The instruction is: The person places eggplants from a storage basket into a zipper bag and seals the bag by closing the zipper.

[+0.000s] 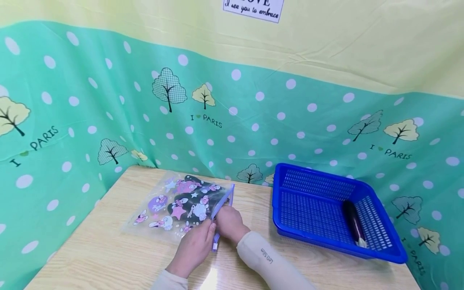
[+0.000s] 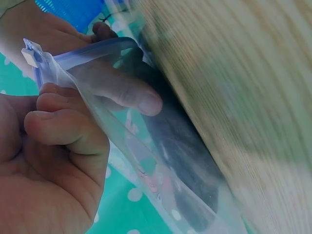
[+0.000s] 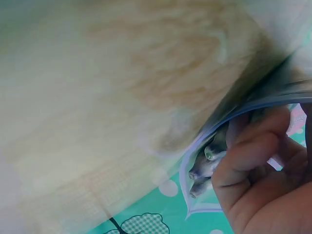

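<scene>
A clear slider zip bag (image 1: 139, 225) printed with cartoon rabbits and stars lies on the table, its purple-edged mouth facing right. Several dark eggplants (image 2: 183, 156) are inside; their stem ends (image 3: 196, 173) show at the opening in the right wrist view. My left hand (image 1: 193, 245) pinches the near edge of the mouth, close to the slider (image 2: 30, 57). My right hand (image 1: 229, 222) reaches into the mouth, thumb extended and fingers bent beside the eggplants. Its fingertips are hidden, so whether it grips one cannot be told.
Right of the bag stands a blue plastic basket (image 1: 276, 205) with one eggplant (image 1: 352, 221) along its right side. Both rest on a light wooden table (image 1: 90, 249). A green and yellow printed curtain (image 1: 224, 92) hangs behind and at the sides.
</scene>
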A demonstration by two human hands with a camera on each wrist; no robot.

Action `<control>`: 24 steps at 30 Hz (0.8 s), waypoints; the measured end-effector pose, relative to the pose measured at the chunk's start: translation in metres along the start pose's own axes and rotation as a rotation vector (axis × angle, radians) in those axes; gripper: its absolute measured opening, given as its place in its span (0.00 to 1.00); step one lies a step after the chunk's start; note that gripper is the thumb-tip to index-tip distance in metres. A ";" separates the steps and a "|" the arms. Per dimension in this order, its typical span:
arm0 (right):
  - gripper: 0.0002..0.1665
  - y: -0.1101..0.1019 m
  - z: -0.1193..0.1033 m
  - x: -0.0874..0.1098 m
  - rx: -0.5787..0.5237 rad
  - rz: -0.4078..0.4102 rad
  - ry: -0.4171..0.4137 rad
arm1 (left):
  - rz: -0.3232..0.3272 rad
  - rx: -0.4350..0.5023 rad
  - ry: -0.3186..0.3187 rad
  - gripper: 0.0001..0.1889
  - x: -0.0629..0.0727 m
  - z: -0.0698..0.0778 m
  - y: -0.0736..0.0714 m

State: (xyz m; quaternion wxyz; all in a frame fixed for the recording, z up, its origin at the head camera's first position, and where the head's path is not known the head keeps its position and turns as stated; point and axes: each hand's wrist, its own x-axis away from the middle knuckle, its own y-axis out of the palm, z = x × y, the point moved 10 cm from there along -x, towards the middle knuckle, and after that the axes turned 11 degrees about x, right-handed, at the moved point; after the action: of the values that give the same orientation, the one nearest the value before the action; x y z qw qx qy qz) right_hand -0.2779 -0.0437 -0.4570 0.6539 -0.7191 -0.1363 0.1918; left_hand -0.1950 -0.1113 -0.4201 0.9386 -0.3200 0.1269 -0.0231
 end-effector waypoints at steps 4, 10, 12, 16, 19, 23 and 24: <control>0.12 -0.001 0.004 0.001 0.037 -0.026 0.036 | -0.010 -0.011 0.000 0.10 0.000 0.000 0.002; 0.18 -0.006 0.013 0.003 0.051 -0.049 0.076 | -0.026 -0.012 -0.012 0.09 -0.001 -0.001 0.005; 0.21 -0.007 0.015 0.003 0.050 -0.051 0.085 | -0.030 -0.004 -0.016 0.09 -0.002 -0.001 0.005; 0.26 -0.007 0.017 0.005 0.042 -0.085 0.094 | -0.037 0.007 -0.021 0.10 -0.002 -0.001 0.006; 0.29 -0.008 0.017 0.010 0.015 -0.115 0.103 | -0.043 0.006 -0.024 0.10 -0.002 -0.002 0.008; 0.25 -0.018 0.018 0.017 -0.011 -0.119 0.129 | -0.040 -0.003 -0.022 0.10 -0.001 -0.003 0.008; 0.23 -0.023 0.017 0.019 -0.010 -0.111 0.130 | -0.037 -0.006 -0.021 0.11 0.000 -0.003 0.008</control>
State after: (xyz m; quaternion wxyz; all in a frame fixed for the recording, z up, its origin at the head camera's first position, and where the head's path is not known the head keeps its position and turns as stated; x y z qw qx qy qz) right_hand -0.2679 -0.0173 -0.4375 0.6672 -0.7247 -0.1344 0.1074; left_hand -0.1965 -0.1072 -0.4272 0.9384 -0.3252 0.1112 -0.0367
